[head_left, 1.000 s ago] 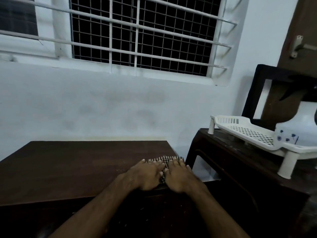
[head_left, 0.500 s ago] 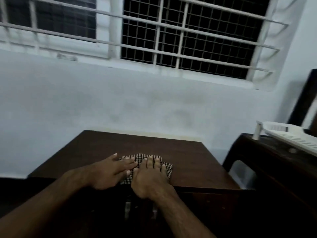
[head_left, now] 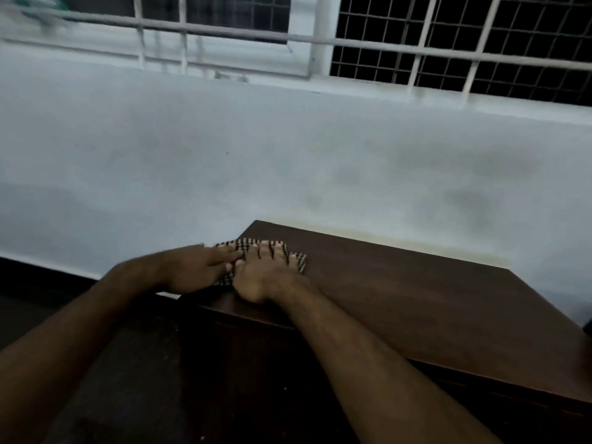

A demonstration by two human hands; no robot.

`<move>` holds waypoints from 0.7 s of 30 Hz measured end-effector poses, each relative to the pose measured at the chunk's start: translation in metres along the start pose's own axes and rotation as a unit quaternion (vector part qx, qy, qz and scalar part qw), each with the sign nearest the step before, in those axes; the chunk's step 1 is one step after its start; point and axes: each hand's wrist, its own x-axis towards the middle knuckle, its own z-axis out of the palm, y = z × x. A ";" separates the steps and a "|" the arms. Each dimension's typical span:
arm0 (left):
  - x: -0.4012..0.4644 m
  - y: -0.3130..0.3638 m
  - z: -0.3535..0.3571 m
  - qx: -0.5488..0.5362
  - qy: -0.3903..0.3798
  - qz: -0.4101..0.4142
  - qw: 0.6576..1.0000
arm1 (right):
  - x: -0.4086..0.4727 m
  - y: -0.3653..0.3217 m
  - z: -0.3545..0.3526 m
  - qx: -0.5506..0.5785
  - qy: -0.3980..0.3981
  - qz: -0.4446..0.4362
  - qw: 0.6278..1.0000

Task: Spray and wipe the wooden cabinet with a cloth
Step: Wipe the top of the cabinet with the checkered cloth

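Observation:
The dark wooden cabinet (head_left: 400, 299) fills the lower right of the head view, its top running back to the wall. A checked cloth (head_left: 298, 261) lies flat on the top near its left edge. My right hand (head_left: 262, 274) presses flat on the cloth with straight fingers. My left hand (head_left: 198, 267) lies beside it, its straight fingers touching the cloth's left part at the cabinet's edge. Most of the cloth is hidden under both hands. No spray bottle is in view.
A pale wall (head_left: 288, 161) stands right behind the cabinet. Above it is a window with white bars and dark mesh (head_left: 448, 40). Dark floor (head_left: 80, 363) lies left of and below the cabinet.
Both hands have slid the cloth leftward along the cabinet top, from its right end to its left edge. The view has swung left, and the neighbouring table with the white rack is out of frame.

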 end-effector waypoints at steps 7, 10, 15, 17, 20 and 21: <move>0.096 0.008 -0.013 0.021 0.000 -0.016 1.000 | 0.088 0.050 -0.019 -0.023 -0.010 -0.013 1.000; 0.128 0.020 -0.013 0.034 -0.018 -0.031 0.999 | 0.104 0.076 -0.024 -0.034 -0.006 -0.019 0.999; 0.173 0.091 -0.011 0.060 -0.031 0.033 0.997 | 0.103 0.162 -0.041 -0.038 -0.003 0.006 0.999; 0.189 0.139 -0.008 0.056 -0.030 0.064 0.996 | 0.088 0.211 -0.049 -0.051 0.000 0.033 0.998; 0.218 0.213 0.005 0.074 -0.035 0.123 0.989 | 0.050 0.288 -0.059 -0.059 0.014 0.081 0.995; 0.229 0.243 0.010 0.079 -0.033 0.142 0.986 | 0.031 0.316 -0.064 -0.066 0.016 0.105 0.992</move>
